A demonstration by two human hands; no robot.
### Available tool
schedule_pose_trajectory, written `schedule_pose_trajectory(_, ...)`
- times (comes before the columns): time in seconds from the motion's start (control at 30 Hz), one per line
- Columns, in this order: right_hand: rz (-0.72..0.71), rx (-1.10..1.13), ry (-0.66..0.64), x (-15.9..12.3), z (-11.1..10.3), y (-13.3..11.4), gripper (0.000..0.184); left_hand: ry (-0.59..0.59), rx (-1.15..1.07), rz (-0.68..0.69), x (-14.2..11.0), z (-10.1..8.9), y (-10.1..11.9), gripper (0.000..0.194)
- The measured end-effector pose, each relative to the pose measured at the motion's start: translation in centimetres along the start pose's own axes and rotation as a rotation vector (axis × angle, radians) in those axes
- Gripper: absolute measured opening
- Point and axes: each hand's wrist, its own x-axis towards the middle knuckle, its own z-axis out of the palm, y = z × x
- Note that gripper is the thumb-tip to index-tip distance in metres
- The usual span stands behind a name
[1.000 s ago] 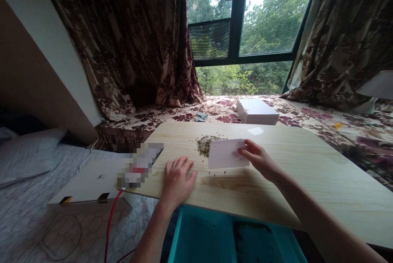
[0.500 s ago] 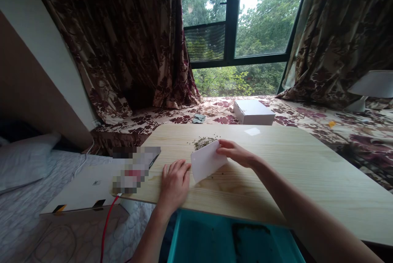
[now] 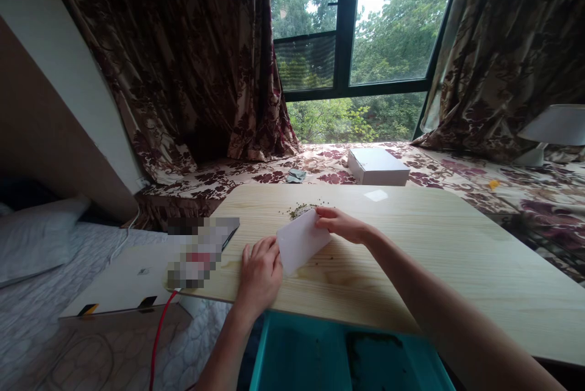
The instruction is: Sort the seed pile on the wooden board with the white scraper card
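Observation:
My right hand grips a thin white plastic scraper by its upper right edge, holding it tilted over the wooden table. Just behind the scraper lies a small pile of green seeds, with something whitish among them; the scraper hides part of the pile. My left hand rests palm down on the tabletop, fingers extended, its fingertips close to the scraper's left edge. I cannot tell whether they touch it. A few loose seeds lie to the right of the scraper's lower edge.
Below the near edge of the wooden table sits a turquoise bin with dark residue inside. At the left table edge lies a blurred-out object with a red cable. A white box stands on the window seat behind.
My right hand has moved the scraper slightly left and toward me, closer to my left hand. The left hand stays in place.

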Motion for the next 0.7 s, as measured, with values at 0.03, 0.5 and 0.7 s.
schedule_pose_trajectory(0.03, 0.007, -0.010, 0.000, -0.2, -0.1, 0.0, 0.012, 0.004, -0.001, 0.000, 0.0, 0.0, 0.0, 0.033)
schedule_pose_trajectory(0.5, -0.064, -0.109, 0.159, -1.6, -1.2, -1.1, 0.011, 0.017, -0.019, -0.005, 0.0, 0.1, 0.0, 0.031)
schedule_pose_trajectory(0.7, -0.083, -0.097, 0.256, -2.3, -2.5, -0.4, 0.014, 0.016, -0.034, -0.011, 0.0, -0.1, 0.1, 0.032)
